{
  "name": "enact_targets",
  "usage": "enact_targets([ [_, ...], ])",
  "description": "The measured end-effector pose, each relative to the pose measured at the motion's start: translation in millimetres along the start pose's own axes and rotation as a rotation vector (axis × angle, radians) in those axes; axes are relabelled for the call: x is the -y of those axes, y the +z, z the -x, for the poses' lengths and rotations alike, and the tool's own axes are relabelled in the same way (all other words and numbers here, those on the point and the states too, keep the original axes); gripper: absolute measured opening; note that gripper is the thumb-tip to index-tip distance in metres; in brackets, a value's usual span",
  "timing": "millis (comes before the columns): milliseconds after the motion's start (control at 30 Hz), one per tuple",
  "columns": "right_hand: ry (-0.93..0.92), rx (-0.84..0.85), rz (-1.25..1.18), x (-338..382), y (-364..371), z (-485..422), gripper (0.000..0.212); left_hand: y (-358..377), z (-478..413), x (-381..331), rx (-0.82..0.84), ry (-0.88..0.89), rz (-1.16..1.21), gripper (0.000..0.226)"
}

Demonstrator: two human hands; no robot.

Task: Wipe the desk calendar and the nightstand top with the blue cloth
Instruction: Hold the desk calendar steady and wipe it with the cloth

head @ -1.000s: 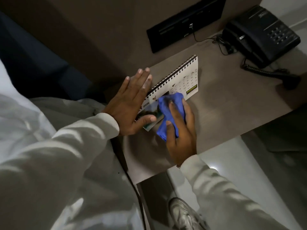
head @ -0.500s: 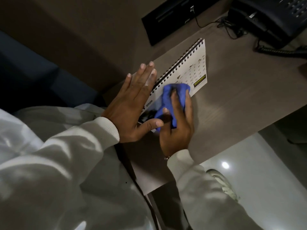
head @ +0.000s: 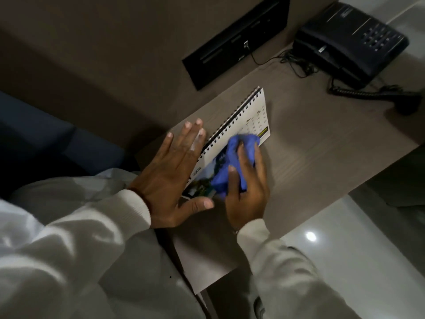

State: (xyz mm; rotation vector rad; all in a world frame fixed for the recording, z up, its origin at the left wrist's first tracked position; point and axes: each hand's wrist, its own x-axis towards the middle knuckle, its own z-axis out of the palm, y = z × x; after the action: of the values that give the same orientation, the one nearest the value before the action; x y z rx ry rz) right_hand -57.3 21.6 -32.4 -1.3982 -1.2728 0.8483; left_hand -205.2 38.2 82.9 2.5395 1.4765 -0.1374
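Blue cloth (head: 232, 162) under right hand (head: 247, 192) — pressed on desk calendar (head: 248, 120)

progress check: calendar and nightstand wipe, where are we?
Done: nothing visibly finished. In hand: right hand presses the blue cloth on the desk calendar, left hand flat on its edge steadying it. Left: the nightstand top shows no wiping yet.

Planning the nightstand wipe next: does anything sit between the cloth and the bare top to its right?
Nothing visible does. The blue cloth, under the right hand, lies on the desk calendar; the nightstand top beside it is bare. The telephone and its coiled cord occupy only the far corner.
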Motion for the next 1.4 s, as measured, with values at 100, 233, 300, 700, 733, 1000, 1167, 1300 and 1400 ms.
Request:
enact_targets([
  [100,-0.026,0.111,0.016,-4.4,-5.0,14.2,0.052,-9.9,-14.1,-1.4,0.04,0.014,-0.021,0.105],
  [233,-0.043,0.037,0.015,2.9,-5.8,3.4,0.051,-11.0,-43.0,-6.2,0.016,0.043,0.016,0.102],
  [300,-0.026,-0.021,0.021,6.7,-3.2,-12.7,0.049,-7.2,-46.9,-3.9,0.008,0.056,0.036,0.101],
  [700,0.252,-0.126,-0.319,19.5,2.6,-23.6,0.054,-6.7,-50.6,-5.9,0.059,0.016,0.105,0.096],
  [733,0.253,-0.167,-0.302,18.1,1.4,-32.9,0.057,-6.6,-51.0,-5.4,0.062,0.018,0.113,0.095],
  [1000,0.326,-0.075,-0.186,7.8,-8.4,-38.7,0.042,-6.1,-50.9,-5.3,0.07,0.002,0.155,0.093],
  [1167,0.371,-0.081,-0.322,21.7,-4.7,-30.4,0.041,-5.4,-50.9,-4.7,0.065,0.026,0.122,0.09],
  [1300,0.306,-0.148,-0.185,19.2,-9.2,-68.9,0.04,-5.0,-50.4,-3.7,0.069,0.03,0.133,0.09],
  [1400,0.381,-0.126,-0.194,-0.4,-16.0,-65.6,0.042,-5.6,-49.9,-4.1,0.072,0.02,0.127,0.09],
])
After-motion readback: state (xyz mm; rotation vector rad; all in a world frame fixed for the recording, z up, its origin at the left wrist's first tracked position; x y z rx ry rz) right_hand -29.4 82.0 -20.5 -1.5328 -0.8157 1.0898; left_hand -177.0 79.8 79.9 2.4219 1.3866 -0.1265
